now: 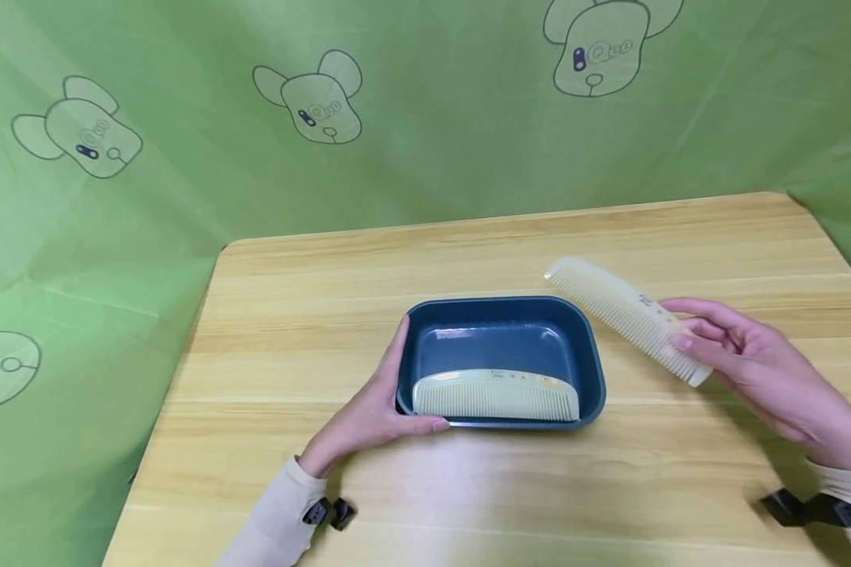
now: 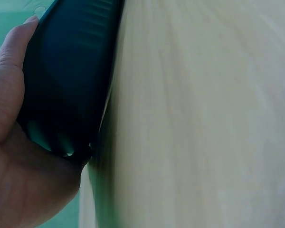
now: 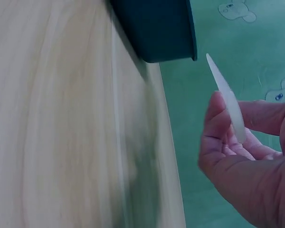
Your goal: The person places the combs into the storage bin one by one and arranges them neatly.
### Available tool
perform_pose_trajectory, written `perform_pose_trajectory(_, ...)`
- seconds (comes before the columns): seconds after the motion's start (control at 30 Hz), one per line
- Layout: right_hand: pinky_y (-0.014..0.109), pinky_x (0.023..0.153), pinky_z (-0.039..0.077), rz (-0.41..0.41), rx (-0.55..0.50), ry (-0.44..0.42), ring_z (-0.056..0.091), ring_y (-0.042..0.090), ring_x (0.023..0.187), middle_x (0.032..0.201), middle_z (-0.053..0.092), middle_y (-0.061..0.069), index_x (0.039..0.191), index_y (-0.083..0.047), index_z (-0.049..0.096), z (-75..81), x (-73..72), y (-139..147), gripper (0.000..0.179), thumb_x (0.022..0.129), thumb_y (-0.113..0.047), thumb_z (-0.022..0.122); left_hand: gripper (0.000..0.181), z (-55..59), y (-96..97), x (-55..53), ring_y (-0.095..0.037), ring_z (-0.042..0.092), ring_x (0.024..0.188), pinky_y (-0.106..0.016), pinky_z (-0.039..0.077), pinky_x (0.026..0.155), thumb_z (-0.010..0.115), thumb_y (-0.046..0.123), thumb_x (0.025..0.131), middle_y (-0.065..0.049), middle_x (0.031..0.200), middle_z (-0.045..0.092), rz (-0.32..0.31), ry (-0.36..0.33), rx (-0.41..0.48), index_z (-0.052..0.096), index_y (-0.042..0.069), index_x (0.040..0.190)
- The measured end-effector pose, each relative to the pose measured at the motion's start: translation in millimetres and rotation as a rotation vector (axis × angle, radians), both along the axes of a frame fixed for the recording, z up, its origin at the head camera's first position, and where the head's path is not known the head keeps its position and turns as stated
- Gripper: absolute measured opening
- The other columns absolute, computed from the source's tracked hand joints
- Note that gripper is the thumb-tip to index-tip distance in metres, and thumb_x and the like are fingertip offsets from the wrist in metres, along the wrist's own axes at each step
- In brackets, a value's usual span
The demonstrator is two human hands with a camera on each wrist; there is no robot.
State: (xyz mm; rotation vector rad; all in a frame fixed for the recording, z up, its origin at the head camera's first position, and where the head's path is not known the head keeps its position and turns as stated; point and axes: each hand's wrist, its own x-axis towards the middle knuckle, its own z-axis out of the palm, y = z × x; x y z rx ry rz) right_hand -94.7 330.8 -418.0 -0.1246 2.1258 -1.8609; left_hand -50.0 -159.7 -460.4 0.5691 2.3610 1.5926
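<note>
A dark blue plastic box [image 1: 496, 340] stands on the table with its long side toward me. My left hand [image 1: 370, 416] grips its near left corner, thumb along the front wall and fingers along the left side. One pale cream comb [image 1: 498, 395] lies inside, leaning along the front wall with its teeth down. To the right of the box, my right hand [image 1: 755, 364] pinches a second cream comb [image 1: 613, 307] by its near end, between thumb and fingers. This comb slants up and left, its far end beside the box's back right corner; the right wrist view shows it edge-on.
The light wooden table [image 1: 291, 331] reaches back to a green cloth [image 1: 425, 173] printed with cartoon animal heads. Both wrists carry small black devices [image 1: 326, 513] over light sleeves.
</note>
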Motion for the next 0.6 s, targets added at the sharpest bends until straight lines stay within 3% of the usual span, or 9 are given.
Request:
perform_pose_trajectory(0.27,0.021,0.08,0.057,0.066,0.168,0.115,0.068,0.011,0.101,0.12,0.074,-0.002,0.157,-0.018,0.059,6.6,1.4,-18.7,0.049,0.111,-0.001,0.062,0.145,1.5,1.1,-0.4,-0.017,0.0,0.165,-0.056,0.012,0.13,0.098,0.027,0.083,0.007,0.181,-0.009,-0.003,0.001,0.023,-0.015,0.033,0.174)
perform_pose_trajectory(0.6,0.026,0.08,0.058,0.179,0.249,0.139,0.073,0.016,0.102,0.121,0.078,0.005,0.156,-0.016,0.06,17.7,1.2,-42.3,0.046,0.112,-0.008,0.064,0.144,0.4,1.5,-1.0,-0.016,0.003,0.165,-0.054,0.014,0.13,0.098,0.029,0.084,0.009,0.181,-0.007,0.002,-0.005,0.019,-0.015,0.039,0.173)
